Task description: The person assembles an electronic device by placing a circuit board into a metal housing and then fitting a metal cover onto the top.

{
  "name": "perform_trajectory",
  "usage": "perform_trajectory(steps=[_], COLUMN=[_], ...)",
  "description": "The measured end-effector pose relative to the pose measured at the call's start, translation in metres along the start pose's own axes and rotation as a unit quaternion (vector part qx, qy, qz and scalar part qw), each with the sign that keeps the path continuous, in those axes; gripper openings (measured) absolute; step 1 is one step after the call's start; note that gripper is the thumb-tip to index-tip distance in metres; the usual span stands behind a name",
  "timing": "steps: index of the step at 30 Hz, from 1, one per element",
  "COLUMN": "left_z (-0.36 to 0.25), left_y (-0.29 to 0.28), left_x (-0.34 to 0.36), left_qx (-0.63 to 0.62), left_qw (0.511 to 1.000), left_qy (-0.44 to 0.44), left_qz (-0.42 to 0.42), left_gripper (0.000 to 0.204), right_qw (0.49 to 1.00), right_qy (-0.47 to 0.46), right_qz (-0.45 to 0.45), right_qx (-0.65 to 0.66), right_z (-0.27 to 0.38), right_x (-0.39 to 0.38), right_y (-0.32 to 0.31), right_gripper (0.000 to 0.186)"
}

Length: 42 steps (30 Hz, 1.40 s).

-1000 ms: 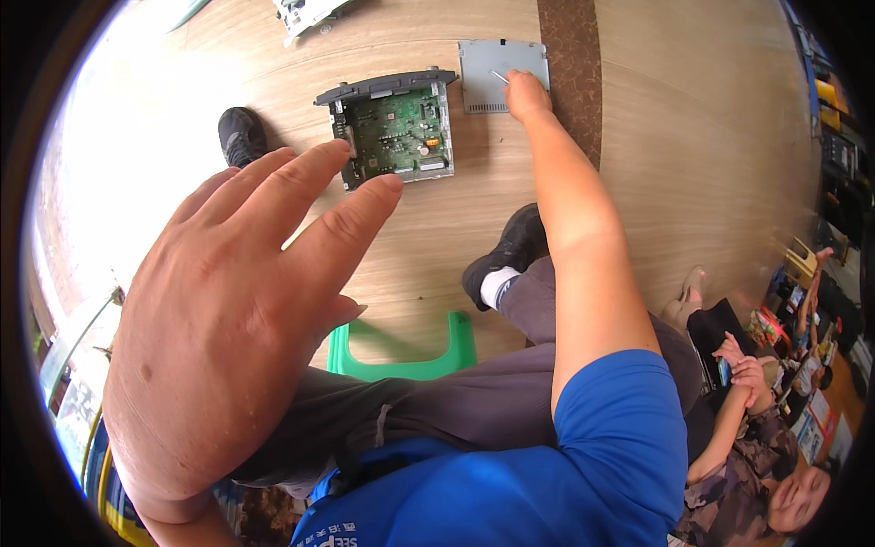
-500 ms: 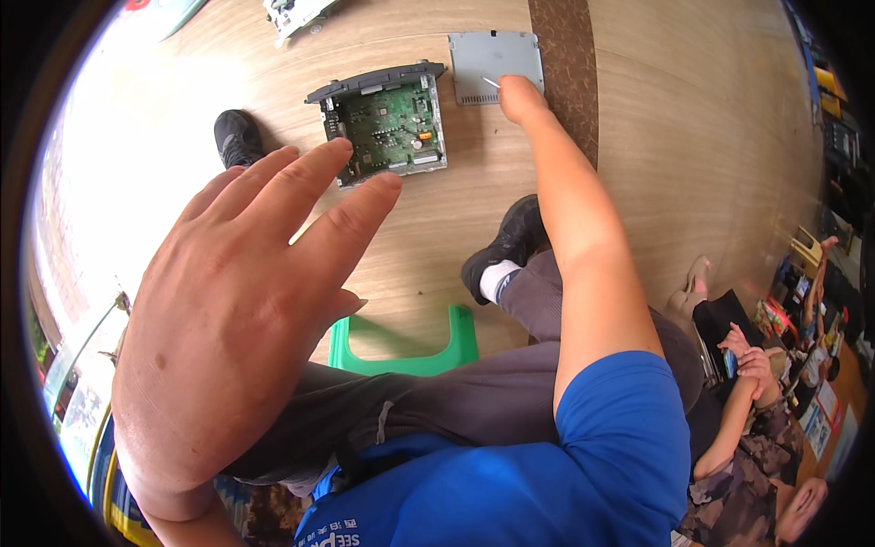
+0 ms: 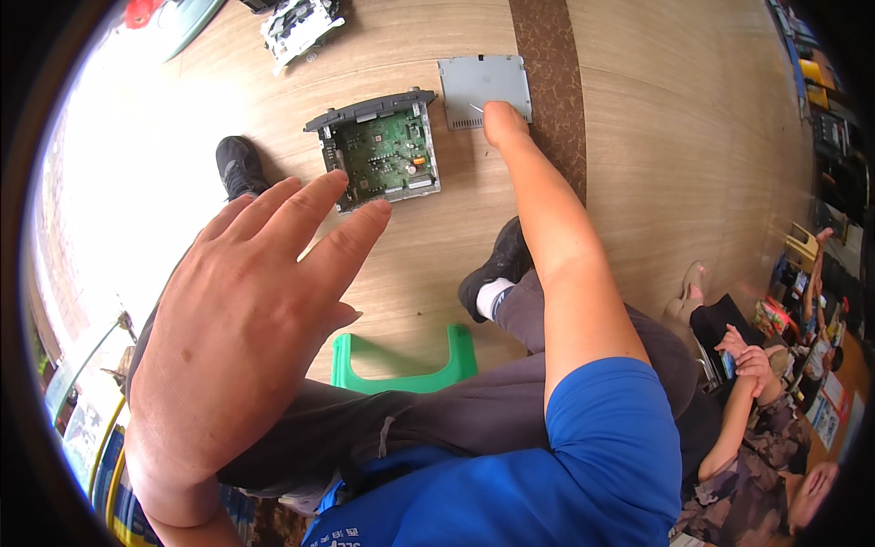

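From the head view, a busy wooden floor (image 3: pixel 674 155): a white mechanism (image 3: pixel 301 35) sits at the far left, a dark shoe (image 3: pixel 239 166) stands left of the work, another black shoe (image 3: pixel 497 273) nearer on the right, a green stool (image 3: pixel 401 378) close in, and a co-worker's clasped hands (image 3: pixel 749 358) at the right edge. And here's the obstruction: the left hand (image 3: pixel 251 314), big in the foreground, empty, thumb and fingers apart, its fingertips covering the near-left corner of the electronics unit (image 3: pixel 381 150); contact can't be told. That unit lies mid-floor, green board facing up, dark front panel (image 3: pixel 369 108) turned away from the person, its long axis running left to right, right end slightly farther. Just right, the flat grey cover (image 3: pixel 483 77) lies, slots toward the person. Over its near-right corner, the right hand (image 3: pixel 506 123) has fingers closed around a slim tool (image 3: pixel 477 109), tip pointing left.
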<state>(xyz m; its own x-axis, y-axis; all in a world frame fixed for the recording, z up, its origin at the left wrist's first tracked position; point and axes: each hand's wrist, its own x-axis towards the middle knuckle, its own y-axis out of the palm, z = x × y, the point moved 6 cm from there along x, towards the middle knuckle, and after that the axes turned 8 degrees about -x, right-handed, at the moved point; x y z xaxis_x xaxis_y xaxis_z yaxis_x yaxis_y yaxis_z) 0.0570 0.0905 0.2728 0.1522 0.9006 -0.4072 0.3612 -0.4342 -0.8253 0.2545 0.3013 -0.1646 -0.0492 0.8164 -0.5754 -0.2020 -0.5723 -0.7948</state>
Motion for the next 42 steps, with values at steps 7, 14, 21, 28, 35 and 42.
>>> perform_trajectory(steps=[7, 14, 21, 28, 35, 42], left_z=[0.0, -0.004, -0.002, 0.003, -0.001, 0.0], left_y=[0.005, 0.005, 0.007, 0.006, 0.006, 0.004], left_x=[0.002, -0.01, -0.018, -0.02, -0.016, -0.013], left_qx=[-0.001, 0.016, 0.022, 0.01, 0.022, 0.025], left_qw=[0.999, 0.998, 0.998, 0.999, 0.999, 0.999], left_qy=[0.025, 0.039, 0.034, 0.022, 0.029, 0.024], left_qz=[-0.021, -0.037, -0.043, -0.04, -0.033, -0.031], left_gripper=[0.067, 0.067, 0.067, 0.066, 0.066, 0.068], right_qw=[0.987, 0.988, 0.989, 0.991, 0.979, 0.965], right_qy=[-0.14, -0.136, -0.135, -0.047, 0.122, -0.052], right_qz=[-0.068, -0.04, -0.014, -0.126, -0.162, -0.242], right_qx=[-0.031, 0.053, 0.062, -0.003, -0.004, -0.09], right_z=[-0.031, -0.053, -0.051, -0.082, -0.107, -0.049], right_x=[0.005, -0.017, -0.032, -0.045, -0.049, -0.046], right_y=[-0.011, 0.016, 0.022, 0.007, 0.021, -0.015], right_gripper=[0.016, 0.013, 0.018, 0.024, 0.03, 0.021])
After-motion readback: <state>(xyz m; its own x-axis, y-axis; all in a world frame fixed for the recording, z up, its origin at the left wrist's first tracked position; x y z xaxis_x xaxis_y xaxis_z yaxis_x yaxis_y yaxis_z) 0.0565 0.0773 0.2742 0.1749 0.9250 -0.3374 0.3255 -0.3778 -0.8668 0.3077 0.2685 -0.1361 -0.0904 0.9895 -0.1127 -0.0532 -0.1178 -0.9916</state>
